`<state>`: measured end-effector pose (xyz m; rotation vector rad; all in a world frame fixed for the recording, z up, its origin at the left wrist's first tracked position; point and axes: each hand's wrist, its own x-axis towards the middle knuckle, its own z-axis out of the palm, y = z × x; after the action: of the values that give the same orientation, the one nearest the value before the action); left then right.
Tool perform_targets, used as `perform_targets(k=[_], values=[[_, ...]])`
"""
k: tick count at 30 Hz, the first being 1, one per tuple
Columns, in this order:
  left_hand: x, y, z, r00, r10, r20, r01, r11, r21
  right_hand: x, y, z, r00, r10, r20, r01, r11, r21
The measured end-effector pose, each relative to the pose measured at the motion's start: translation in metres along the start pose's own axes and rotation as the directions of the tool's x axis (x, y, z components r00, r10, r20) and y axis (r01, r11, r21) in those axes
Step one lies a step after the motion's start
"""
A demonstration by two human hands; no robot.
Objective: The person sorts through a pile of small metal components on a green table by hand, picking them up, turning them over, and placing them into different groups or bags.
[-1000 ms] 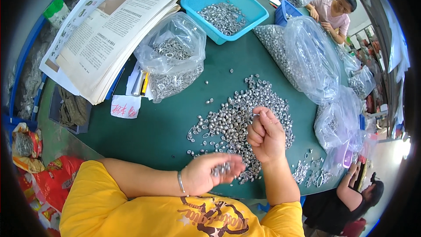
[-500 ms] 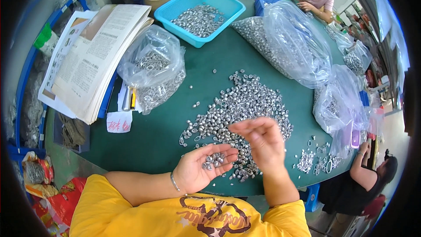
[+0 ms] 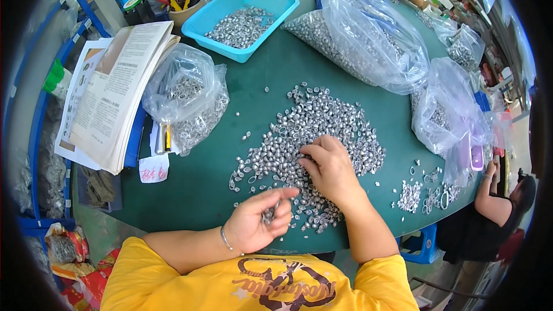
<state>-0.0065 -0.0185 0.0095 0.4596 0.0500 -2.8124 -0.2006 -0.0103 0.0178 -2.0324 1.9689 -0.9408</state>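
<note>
A wide pile of small, silvery, oval metal pieces (image 3: 340, 116) lies spread in front of me; some look domed, others hollow like open settings. My left hand (image 3: 262, 216) is curled loosely at the near left edge of the pile, with several of these metal pieces (image 3: 268, 214) in its palm, partly hidden by the fingers. Over the middle of the pile is my right hand (image 3: 332, 171), palm down. Its thumb and forefinger are bent, their tips a little apart among the pieces; its other fingers are hidden behind the hand.
A blue basket (image 3: 245, 53) of similar pieces stands beyond the pile. Filled clear bags lie left (image 3: 190, 103) and right (image 3: 374, 40). A stack of newspapers (image 3: 115, 92) and a pot of pliers (image 3: 183, 14) stand left. Smaller metal parts (image 3: 410, 197) lie right. Two people sit nearby.
My right hand has moved down and left, from above the pile onto the pieces. The fingers of my left hand have curled over the pieces in its palm. The view has shifted slightly.
</note>
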Motion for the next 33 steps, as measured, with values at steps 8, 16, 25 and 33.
perform_targets(k=[8, 16, 25, 33], values=[[0.010, 0.011, 0.015, 0.980, 0.190, 0.059, -0.183, 0.978, -0.100, -0.009, -0.003, -0.010, 0.999, -0.031, -0.008, 0.032, 0.990, 0.138], [0.006, 0.013, 0.018, 0.961, 0.276, 0.026, -0.274, 0.960, -0.051, -0.012, -0.015, -0.007, 0.993, 0.070, -0.091, -0.025, 0.901, 0.432], [0.008, 0.013, 0.016, 0.970, 0.245, -0.013, -0.245, 0.966, -0.080, -0.016, -0.007, 0.000, 0.989, 0.088, -0.120, 0.002, 0.798, 0.602], [0.009, 0.013, 0.002, 0.973, 0.194, -0.125, -0.159, 0.957, 0.244, -0.010, -0.013, -0.012, 0.960, -0.243, -0.136, 0.278, 0.866, 0.415]])
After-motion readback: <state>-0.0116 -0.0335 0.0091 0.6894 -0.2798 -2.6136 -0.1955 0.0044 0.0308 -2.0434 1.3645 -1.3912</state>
